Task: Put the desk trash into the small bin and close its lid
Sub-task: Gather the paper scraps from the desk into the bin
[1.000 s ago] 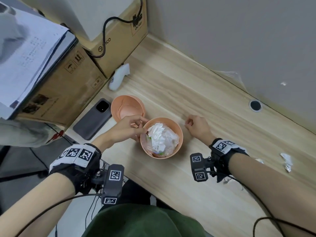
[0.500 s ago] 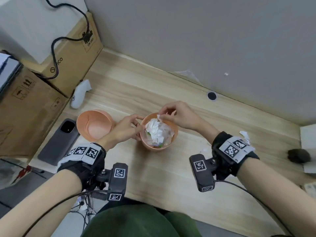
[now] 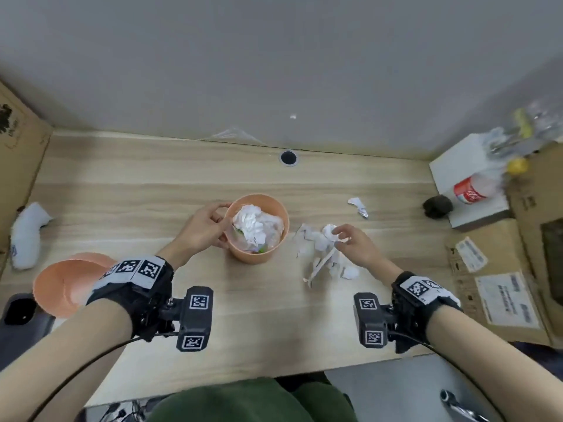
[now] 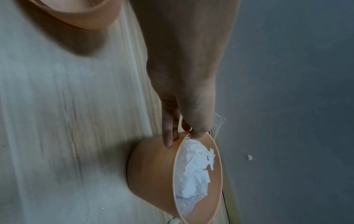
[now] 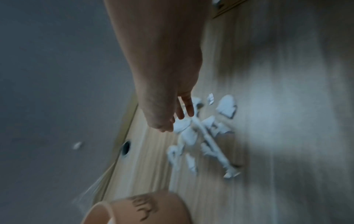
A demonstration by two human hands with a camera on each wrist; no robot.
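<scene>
The small orange bin [image 3: 259, 257] stands open at mid-desk, holding a crumpled white tissue [image 3: 251, 223] and clear plastic. My left hand [image 3: 210, 226] grips its left rim, fingers down the outer wall [image 4: 149, 174] and thumb at the edge. The bin's orange lid [image 3: 61, 287] lies on the desk at the left, partly behind my wrist. Right of the bin is a pile of torn white paper scraps [image 3: 323, 254] with a thin paper strip. My right hand [image 3: 341, 236] reaches into the pile's far side, fingertips [image 5: 182, 116] at the scraps and nothing plainly held. One more scrap [image 3: 358, 205] lies farther back.
A white handheld device [image 3: 26, 236] and a dark phone [image 3: 21, 312] lie at the left edge. Cardboard boxes [image 3: 502, 284], a white box with a bottle [image 3: 475, 190] and a dark round lump [image 3: 437, 206] crowd the right. A cable hole [image 3: 288, 157] sits near the wall.
My right hand left the bin's top and moved right, down to the scrap pile. The view swung right. My left hand kept its hold on the bin's rim.
</scene>
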